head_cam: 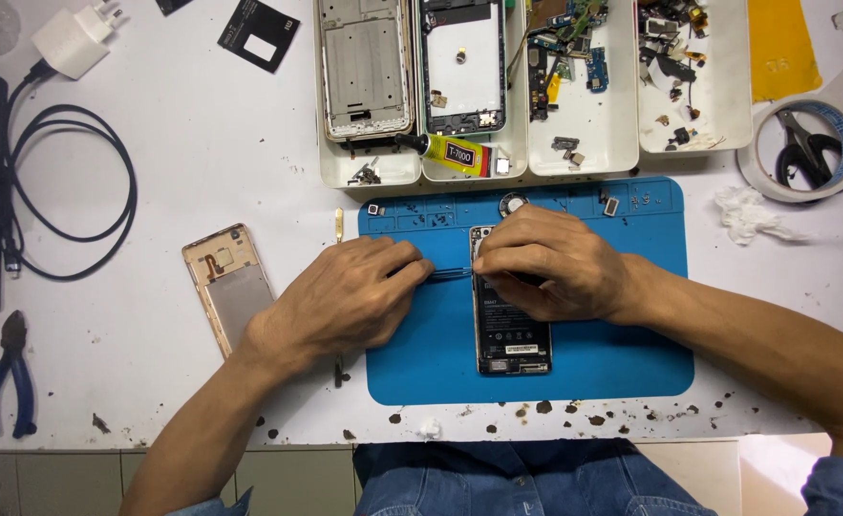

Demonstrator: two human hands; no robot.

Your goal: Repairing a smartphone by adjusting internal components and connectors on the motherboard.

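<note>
Both forearms come in from the lower edge and meet over a blue rubber work mat [612, 354] on the white table [202, 162]. The left hand [345, 296] lies knuckles up with its fingers curled, pinching one end of thin metal tweezers [450, 273] that run level toward the other hand. The right hand [550, 263] is arched, its fingertips pressed down on the upper part of an opened black smartphone with its back removed [510, 334]. The phone lies upright along the mat's middle, its top hidden under the right fingers and its lower half clear below them. The tweezer tips meet the phone's left edge just under the right hand.

Beyond the mat's far edge stand white plastic sorting trays [584, 134]; a yellow glue tube with a black label and black cap [450, 151] lies across their front. A gold phone back cover [230, 282] rests left of the left wrist.
</note>
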